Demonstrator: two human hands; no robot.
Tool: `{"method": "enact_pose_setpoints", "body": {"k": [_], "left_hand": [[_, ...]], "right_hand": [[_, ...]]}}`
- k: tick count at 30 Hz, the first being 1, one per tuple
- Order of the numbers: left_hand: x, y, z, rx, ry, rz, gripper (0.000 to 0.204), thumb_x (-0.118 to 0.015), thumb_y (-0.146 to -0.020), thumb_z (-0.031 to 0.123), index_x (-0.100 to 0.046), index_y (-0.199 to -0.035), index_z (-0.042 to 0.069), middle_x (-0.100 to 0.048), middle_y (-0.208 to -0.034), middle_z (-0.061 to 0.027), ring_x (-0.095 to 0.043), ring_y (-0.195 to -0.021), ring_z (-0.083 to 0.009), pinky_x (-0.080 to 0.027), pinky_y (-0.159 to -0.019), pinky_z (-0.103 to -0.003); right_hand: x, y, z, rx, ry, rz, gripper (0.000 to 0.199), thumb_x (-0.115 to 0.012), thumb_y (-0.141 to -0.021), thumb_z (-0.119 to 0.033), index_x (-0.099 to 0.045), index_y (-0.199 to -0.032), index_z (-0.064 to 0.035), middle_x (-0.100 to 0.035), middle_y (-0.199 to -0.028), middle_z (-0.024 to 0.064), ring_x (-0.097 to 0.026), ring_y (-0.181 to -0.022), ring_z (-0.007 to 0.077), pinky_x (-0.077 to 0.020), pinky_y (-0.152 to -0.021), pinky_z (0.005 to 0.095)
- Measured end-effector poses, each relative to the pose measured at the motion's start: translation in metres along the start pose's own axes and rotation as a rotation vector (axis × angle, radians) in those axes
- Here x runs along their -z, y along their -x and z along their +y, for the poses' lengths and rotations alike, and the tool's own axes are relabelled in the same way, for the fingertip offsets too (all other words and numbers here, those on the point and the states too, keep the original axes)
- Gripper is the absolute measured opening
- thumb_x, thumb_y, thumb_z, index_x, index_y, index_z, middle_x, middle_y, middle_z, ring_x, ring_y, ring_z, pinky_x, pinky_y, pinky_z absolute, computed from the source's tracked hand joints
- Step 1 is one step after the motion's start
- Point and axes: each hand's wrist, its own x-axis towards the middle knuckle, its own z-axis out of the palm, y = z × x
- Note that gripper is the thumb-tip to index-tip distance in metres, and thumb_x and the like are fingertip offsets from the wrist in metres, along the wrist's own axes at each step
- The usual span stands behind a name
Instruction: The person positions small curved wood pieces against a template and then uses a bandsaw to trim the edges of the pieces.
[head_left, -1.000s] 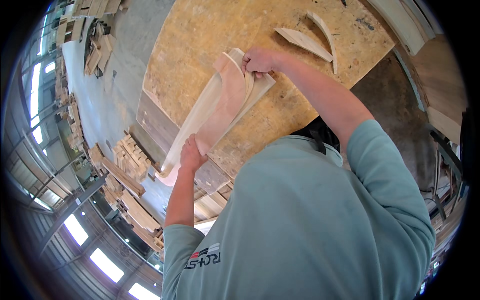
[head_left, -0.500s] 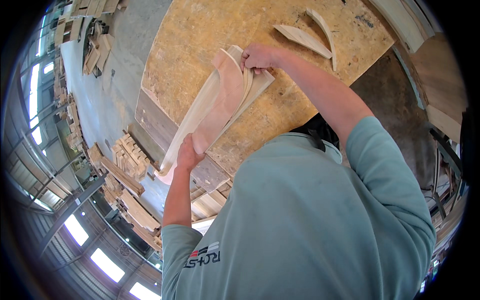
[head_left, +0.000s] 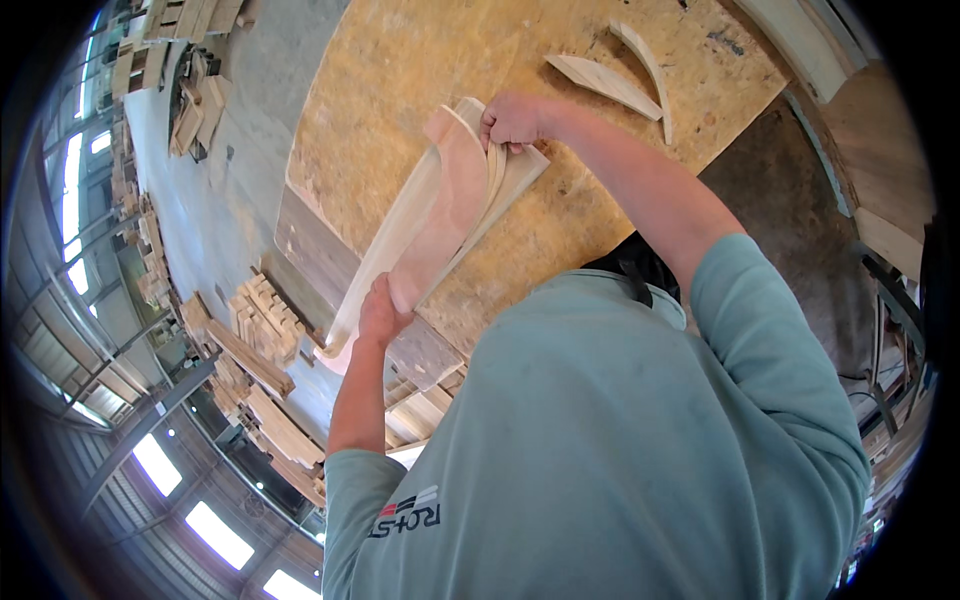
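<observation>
A pale wooden board [head_left: 398,222] lies slantwise on the worktable. Over it rests a pinkish, wavy-edged flat piece [head_left: 449,205], thin like a template. Near its lower end my left hand [head_left: 382,314] grips its edge, fingers closed against piece and board. My right hand [head_left: 512,122] is at the far end, its fingers pinched together by the curved edge. Whatever sits in that pinch is hidden. Under the right hand a narrow curved wooden strip [head_left: 496,172] follows the pinkish piece's right side.
Two curved wood offcuts, a wider one [head_left: 605,84] and a slim one [head_left: 646,65], lie on the far right of the worn yellow-brown tabletop [head_left: 380,80]. Stacked wood pieces [head_left: 266,312] stand on the floor at left. Large boards [head_left: 885,150] rise at right.
The view has shifted slightly. Both hands stay at the same places on the pinkish piece, the right one turned a little with fingers still pinched.
</observation>
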Motion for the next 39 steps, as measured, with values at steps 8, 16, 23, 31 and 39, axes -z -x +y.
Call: {"method": "enact_pose_setpoints", "body": {"k": [8, 16, 23, 31, 39], "left_hand": [[0.0, 0.002, 0.001, 0.005, -0.02, 0.0, 0.086, -0.086, -0.062, 0.014, -0.042, -0.135, 0.003, -0.058, -0.128, -0.0255, -0.056, -0.116, -0.0466, -0.05, -0.097, -0.049], [-0.002, 0.002, -0.001, -0.031, -0.007, 0.026, 0.086, -0.085, -0.062, 0.014, -0.042, -0.136, 0.004, -0.058, -0.125, -0.0242, -0.057, -0.114, -0.0457, -0.05, -0.097, -0.05], [-0.002, 0.003, -0.003, -0.026, -0.003, 0.032, 0.089, -0.085, -0.062, 0.015, -0.041, -0.138, 0.004, -0.057, -0.127, -0.0244, -0.056, -0.117, -0.0454, -0.048, -0.099, -0.05], [0.001, 0.001, 0.001, -0.014, -0.002, -0.016, 0.088, -0.084, -0.065, 0.016, -0.039, -0.139, 0.003, -0.056, -0.128, -0.0249, -0.055, -0.118, -0.0453, -0.048, -0.1, -0.05], [0.011, -0.001, 0.009, -0.054, -0.091, -0.046, 0.102, -0.09, -0.063, 0.026, -0.034, -0.144, 0.0, -0.052, -0.135, -0.0259, -0.051, -0.125, -0.0454, -0.043, -0.106, -0.05]], "right_hand": [[0.001, 0.023, -0.001, 0.06, -0.159, -0.04, 0.03, -0.058, -0.078, 0.001, -0.074, -0.104, -0.0031, -0.07, -0.084, 0.0036, -0.063, -0.06, 0.0107, -0.0508, -0.057, 0.028], [0.0, 0.019, -0.007, 0.073, 0.188, -0.047, 0.033, -0.063, -0.081, -0.003, -0.072, -0.113, -0.0043, -0.071, -0.087, 0.0048, -0.068, -0.067, 0.0109, -0.0517, -0.056, 0.0284], [0.02, 0.01, -0.006, -0.129, -0.061, -0.213, 0.032, -0.06, -0.089, 0.003, -0.068, -0.119, -0.0056, -0.067, -0.093, 0.0059, -0.072, -0.073, 0.0133, -0.0542, -0.056, 0.0249], [0.019, 0.001, -0.019, -0.215, -0.018, -0.304, 0.031, -0.05, -0.09, 0.006, -0.064, -0.116, -0.0051, -0.066, -0.094, 0.0073, -0.073, -0.078, 0.0146, -0.0572, -0.059, 0.0258], [0.003, 0.001, -0.02, -0.127, -0.048, -0.087, 0.023, -0.043, -0.088, 0.003, -0.063, -0.098, -0.0022, -0.065, -0.078, 0.0068, -0.064, -0.063, 0.0119, -0.0479, -0.051, 0.0263]]}}
